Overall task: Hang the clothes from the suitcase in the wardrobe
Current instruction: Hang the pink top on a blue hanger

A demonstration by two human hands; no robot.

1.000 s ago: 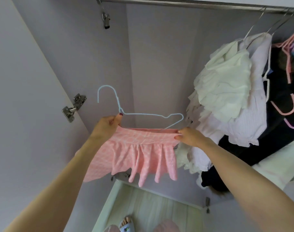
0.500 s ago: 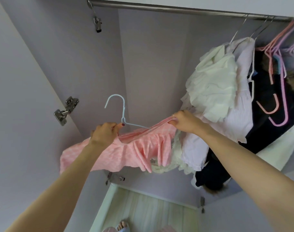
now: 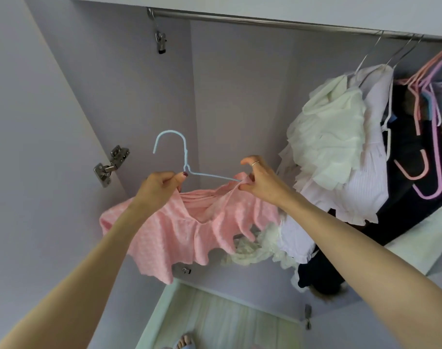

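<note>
both hands hold a pink skirt (image 3: 189, 227) on a pale blue hanger (image 3: 184, 157) inside the wardrobe, below the rail (image 3: 278, 21). the left hand (image 3: 159, 190) pinches the waistband and the hanger's neck together. the right hand (image 3: 260, 180) pinches the waistband at the hanger's right end, forefinger raised, a ring on it. the skirt sags between and under the hands. to the right, white clothes (image 3: 331, 147) hang on the rail beside pink hangers (image 3: 426, 152). no writing or label can be read.

A home wardrobe: hanging rail (image 3: 265, 20), clothes on hangers (image 3: 341, 152), door hinge (image 3: 111, 166).
</note>
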